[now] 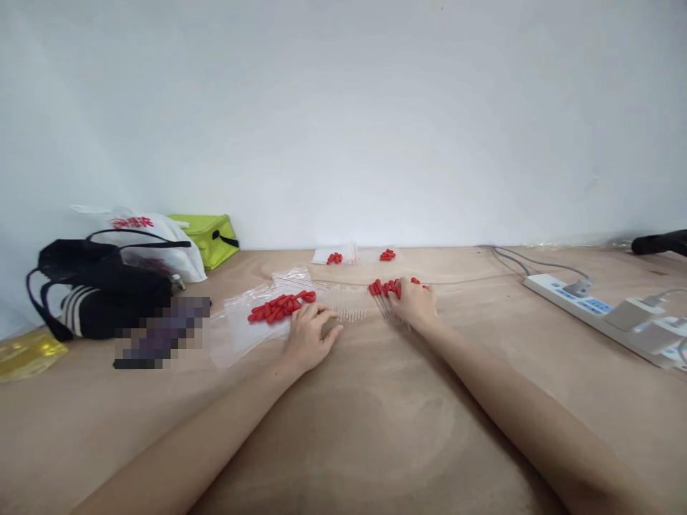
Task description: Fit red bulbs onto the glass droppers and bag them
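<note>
My left hand [313, 335] rests on the table with its fingers apart, beside a pile of red pieces [276, 309] lying on clear zip bags [239, 332]. Just right of its fingertips, several thin clear sticks [351, 304] lie in a row. My right hand [416, 302] reaches over a second group of red-ended pieces [378, 287], whose thin shafts point toward me. Its fingers are bent down among the red ends, and whether they grip one is hidden.
Two small bags with red pieces [334, 258] [387, 254] lie by the wall. Black bag [112, 286], white bag [161, 247], green bag [207, 239] and a yellow packet [32, 354] stand left. A power strip [585, 307] with plugs and cables lies right.
</note>
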Action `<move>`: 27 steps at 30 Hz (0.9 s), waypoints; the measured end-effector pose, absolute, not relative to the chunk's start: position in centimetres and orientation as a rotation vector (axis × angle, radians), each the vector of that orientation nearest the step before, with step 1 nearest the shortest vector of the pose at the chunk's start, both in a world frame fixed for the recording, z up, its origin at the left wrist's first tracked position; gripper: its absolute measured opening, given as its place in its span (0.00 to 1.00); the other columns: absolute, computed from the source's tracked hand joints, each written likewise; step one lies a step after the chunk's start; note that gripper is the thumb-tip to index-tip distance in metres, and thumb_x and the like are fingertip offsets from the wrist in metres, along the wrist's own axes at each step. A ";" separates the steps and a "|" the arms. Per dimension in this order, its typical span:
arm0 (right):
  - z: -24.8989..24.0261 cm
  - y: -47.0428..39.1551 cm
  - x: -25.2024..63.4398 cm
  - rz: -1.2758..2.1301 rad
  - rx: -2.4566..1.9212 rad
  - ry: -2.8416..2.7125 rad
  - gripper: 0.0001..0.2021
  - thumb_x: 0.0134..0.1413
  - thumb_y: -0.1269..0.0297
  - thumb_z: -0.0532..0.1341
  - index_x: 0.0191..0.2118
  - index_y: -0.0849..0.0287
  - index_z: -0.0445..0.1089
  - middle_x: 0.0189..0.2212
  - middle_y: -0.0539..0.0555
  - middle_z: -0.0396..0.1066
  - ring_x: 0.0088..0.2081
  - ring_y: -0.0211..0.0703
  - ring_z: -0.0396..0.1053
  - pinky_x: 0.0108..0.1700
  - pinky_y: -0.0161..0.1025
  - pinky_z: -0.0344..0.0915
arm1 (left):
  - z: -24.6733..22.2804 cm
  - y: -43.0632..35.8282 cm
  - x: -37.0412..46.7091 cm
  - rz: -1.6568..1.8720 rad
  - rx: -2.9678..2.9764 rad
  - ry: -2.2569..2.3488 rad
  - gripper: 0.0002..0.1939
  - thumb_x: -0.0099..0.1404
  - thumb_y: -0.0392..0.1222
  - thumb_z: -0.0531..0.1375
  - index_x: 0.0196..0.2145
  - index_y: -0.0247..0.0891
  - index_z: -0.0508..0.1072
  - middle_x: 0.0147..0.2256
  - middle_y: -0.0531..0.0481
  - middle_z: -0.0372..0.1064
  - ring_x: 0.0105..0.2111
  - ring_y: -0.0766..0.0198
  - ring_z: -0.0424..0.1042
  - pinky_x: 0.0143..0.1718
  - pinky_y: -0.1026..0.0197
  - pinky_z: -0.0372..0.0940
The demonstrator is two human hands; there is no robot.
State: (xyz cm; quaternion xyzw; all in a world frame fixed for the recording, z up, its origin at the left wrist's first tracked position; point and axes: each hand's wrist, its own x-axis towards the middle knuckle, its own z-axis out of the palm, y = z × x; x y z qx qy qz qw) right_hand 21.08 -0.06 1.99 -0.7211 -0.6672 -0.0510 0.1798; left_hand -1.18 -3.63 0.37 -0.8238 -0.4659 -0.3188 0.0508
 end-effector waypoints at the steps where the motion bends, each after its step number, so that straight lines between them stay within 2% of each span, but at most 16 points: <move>1: 2.0 -0.1 20.7 -0.161 -1.993 -1.900 0.13 0.53 0.61 0.48 0.35 0.62 0.67 0.28 0.59 0.72 0.34 0.48 0.67 0.41 0.45 0.48 | 0.4 -3.5 -1.4 -0.979 -2.425 -1.457 0.07 0.56 0.42 0.57 0.34 0.39 0.71 0.36 0.47 0.66 0.38 0.56 0.63 0.39 0.53 0.55; 5: 1.9 -0.1 18.0 -0.116 -1.900 -1.992 0.13 0.52 0.62 0.49 0.32 0.60 0.68 0.29 0.57 0.72 0.34 0.47 0.67 0.41 0.45 0.47 | 0.8 -2.5 -2.8 -0.927 -2.109 -1.664 0.10 0.54 0.43 0.58 0.35 0.40 0.71 0.36 0.46 0.67 0.39 0.53 0.62 0.39 0.51 0.52; 10: 2.2 0.9 15.1 0.004 -2.082 -2.003 0.12 0.48 0.66 0.51 0.32 0.65 0.70 0.33 0.64 0.71 0.35 0.48 0.68 0.41 0.45 0.47 | 1.3 -1.7 -4.9 -0.802 -1.904 -1.809 0.10 0.54 0.45 0.57 0.34 0.40 0.71 0.39 0.46 0.66 0.42 0.52 0.60 0.40 0.51 0.49; 16: 2.7 2.0 14.7 0.171 -2.184 -1.982 0.11 0.46 0.68 0.52 0.33 0.63 0.71 0.34 0.63 0.71 0.36 0.49 0.68 0.42 0.48 0.46 | 1.1 -1.4 -5.7 -0.713 -1.960 -1.777 0.10 0.55 0.48 0.57 0.30 0.41 0.72 0.38 0.47 0.66 0.41 0.53 0.60 0.40 0.50 0.48; 19: 2.7 2.2 14.7 0.182 -2.186 -1.977 0.11 0.46 0.66 0.53 0.32 0.63 0.71 0.34 0.62 0.71 0.36 0.50 0.68 0.42 0.48 0.47 | 1.0 -1.3 -5.8 -0.705 -1.998 -1.754 0.07 0.56 0.45 0.57 0.30 0.41 0.73 0.37 0.47 0.67 0.40 0.54 0.60 0.41 0.50 0.49; 23: 2.8 2.1 14.8 0.185 -2.172 -1.975 0.12 0.47 0.65 0.52 0.32 0.63 0.70 0.34 0.62 0.71 0.36 0.49 0.68 0.41 0.47 0.48 | 0.9 -1.1 -6.0 -0.832 -2.020 -1.704 0.07 0.57 0.43 0.57 0.29 0.40 0.73 0.34 0.48 0.68 0.39 0.54 0.62 0.40 0.49 0.52; 27: 2.2 1.4 15.9 0.066 -2.052 -1.948 0.13 0.51 0.63 0.49 0.32 0.65 0.68 0.31 0.63 0.71 0.34 0.49 0.67 0.40 0.45 0.49 | 0.8 -1.3 -5.5 -1.185 -2.201 -1.443 0.09 0.60 0.41 0.53 0.32 0.36 0.71 0.33 0.46 0.66 0.35 0.60 0.65 0.38 0.57 0.60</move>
